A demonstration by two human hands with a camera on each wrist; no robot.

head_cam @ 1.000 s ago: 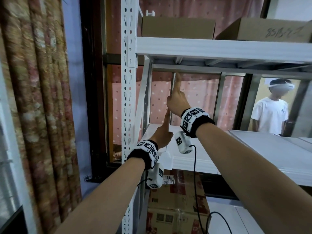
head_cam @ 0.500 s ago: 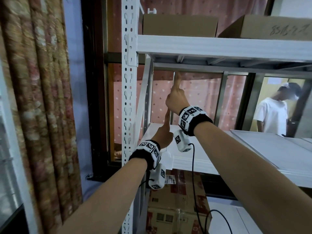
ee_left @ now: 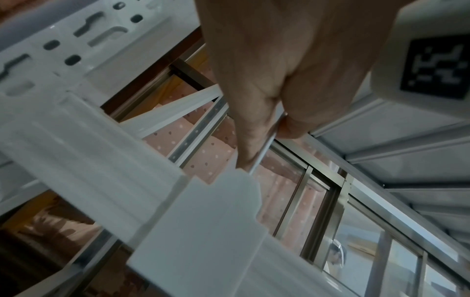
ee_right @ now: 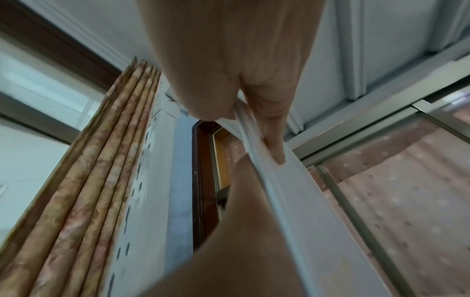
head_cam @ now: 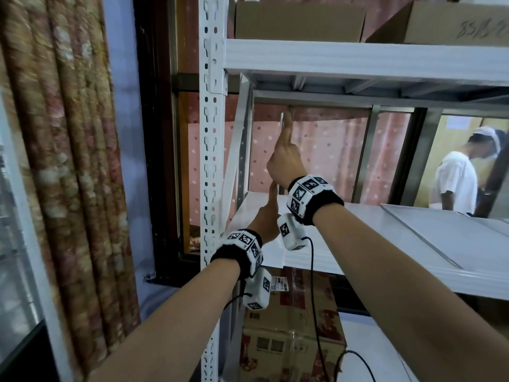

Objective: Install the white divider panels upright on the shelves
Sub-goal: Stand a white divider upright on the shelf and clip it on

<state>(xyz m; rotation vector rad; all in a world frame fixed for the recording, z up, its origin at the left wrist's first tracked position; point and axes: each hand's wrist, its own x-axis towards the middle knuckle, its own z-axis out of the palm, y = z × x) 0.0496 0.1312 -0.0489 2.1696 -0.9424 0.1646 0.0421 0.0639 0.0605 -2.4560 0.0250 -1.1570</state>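
A thin white divider panel (head_cam: 281, 121) stands upright and edge-on between the middle shelf (head_cam: 358, 244) and the underside of the upper shelf (head_cam: 358, 57). My right hand (head_cam: 285, 158) pinches its near edge high up, index finger stretched along it towards the top. My left hand (head_cam: 268, 216) pinches the same edge lower down, just above the middle shelf. In the left wrist view the panel (ee_left: 262, 154) shows as a thin strip between the thumb and fingers of my left hand (ee_left: 267, 144). In the right wrist view my right hand (ee_right: 245, 136) holds the panel (ee_right: 305, 211) between thumb and index.
A perforated white upright post (head_cam: 210, 133) stands just left of my hands, with a curtain (head_cam: 68, 161) beyond. More flat white panels (head_cam: 454, 232) lie on the middle shelf to the right. Cardboard boxes (head_cam: 297, 20) sit above and below (head_cam: 292, 340). A person (head_cam: 457, 177) stands behind the rack.
Both hands keep their hold on the upright panel and have barely moved. The person behind the rack has turned away and bent the head down.
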